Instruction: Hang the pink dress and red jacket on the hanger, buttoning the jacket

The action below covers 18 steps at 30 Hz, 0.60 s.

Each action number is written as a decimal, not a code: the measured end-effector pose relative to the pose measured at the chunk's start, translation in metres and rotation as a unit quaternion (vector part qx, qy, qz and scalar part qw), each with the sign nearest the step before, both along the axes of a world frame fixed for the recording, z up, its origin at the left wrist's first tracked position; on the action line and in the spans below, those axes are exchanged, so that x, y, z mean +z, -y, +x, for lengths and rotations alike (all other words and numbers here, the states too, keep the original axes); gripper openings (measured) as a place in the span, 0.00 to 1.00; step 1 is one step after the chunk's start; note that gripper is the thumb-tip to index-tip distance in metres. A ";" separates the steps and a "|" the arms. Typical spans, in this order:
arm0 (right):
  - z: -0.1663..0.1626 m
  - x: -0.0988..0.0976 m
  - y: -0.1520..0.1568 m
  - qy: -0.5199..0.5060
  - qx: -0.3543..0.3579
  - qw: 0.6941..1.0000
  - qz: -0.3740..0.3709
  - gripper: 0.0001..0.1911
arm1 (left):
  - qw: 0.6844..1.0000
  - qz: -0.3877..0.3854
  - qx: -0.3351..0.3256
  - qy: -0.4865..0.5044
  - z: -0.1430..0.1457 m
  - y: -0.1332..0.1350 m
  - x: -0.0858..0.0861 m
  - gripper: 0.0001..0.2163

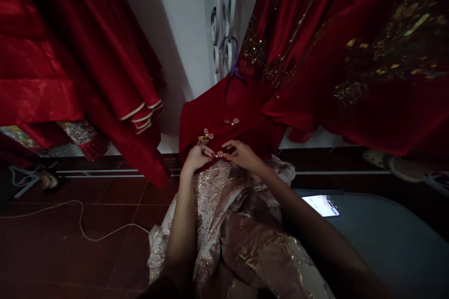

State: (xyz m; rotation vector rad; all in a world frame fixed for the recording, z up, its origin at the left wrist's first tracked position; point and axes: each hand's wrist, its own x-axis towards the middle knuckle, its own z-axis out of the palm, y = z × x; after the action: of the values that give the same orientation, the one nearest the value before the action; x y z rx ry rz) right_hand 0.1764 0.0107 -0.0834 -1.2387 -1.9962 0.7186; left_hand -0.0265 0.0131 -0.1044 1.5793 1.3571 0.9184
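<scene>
A red top (203, 114) hangs on a purple hanger (235, 63), with a pinkish metallic brocade skirt (213, 191) below it. Low on the top's front is a small flower ornament of pearl-like beads (219, 154). My left hand (198, 157) pinches at its left end, fingers closed. From the right side, my right hand (242, 154) has thumb and fingertips curled in at the other end of the ornament. Higher up sit another beaded flower ornament (232, 122) and one (208, 134) beside a gold comb-like piece with dangling strands (202, 140).
Red garments (115, 65) hang at the left, and red cloth with gold sequins (351, 70) hangs at the right. A lit phone (322, 206) lies on a blue-grey padded surface (379, 238). A white cable (82, 224) runs over the tiled floor (45, 247).
</scene>
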 end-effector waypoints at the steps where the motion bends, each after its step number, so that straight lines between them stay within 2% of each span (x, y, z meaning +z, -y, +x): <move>1: 0.008 0.008 -0.001 -0.011 -0.004 1.000 -0.011 0.13 | 0.999 0.013 0.014 -0.036 -0.002 0.001 0.002 0.10; 5: 0.033 0.036 0.000 -0.061 -0.030 0.997 -0.047 0.13 | 0.991 0.055 0.012 -0.121 -0.004 0.005 0.009 0.10; 8: 0.037 0.044 0.004 -0.053 -0.028 0.996 -0.066 0.12 | 0.989 0.062 -0.022 -0.129 0.003 0.008 0.013 0.13; 11: 0.030 0.038 0.004 -0.010 -0.001 0.996 -0.084 0.11 | 0.986 0.070 -0.018 -0.151 0.011 0.010 0.016 0.14; 14: 0.020 0.024 0.002 0.042 0.028 0.997 -0.059 0.10 | 0.981 0.081 -0.004 -0.174 0.013 0.010 0.016 0.12; 18: 0.013 0.007 -0.003 0.054 0.046 0.996 -0.057 0.11 | 0.979 0.099 -0.035 -0.175 0.011 0.008 0.013 0.10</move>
State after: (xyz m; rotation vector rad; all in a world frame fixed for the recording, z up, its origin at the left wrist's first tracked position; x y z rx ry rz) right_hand 0.1891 0.0138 -0.0760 -1.2803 -2.1379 0.8364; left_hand -0.0152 0.0047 -0.0909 2.0020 1.4705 0.7758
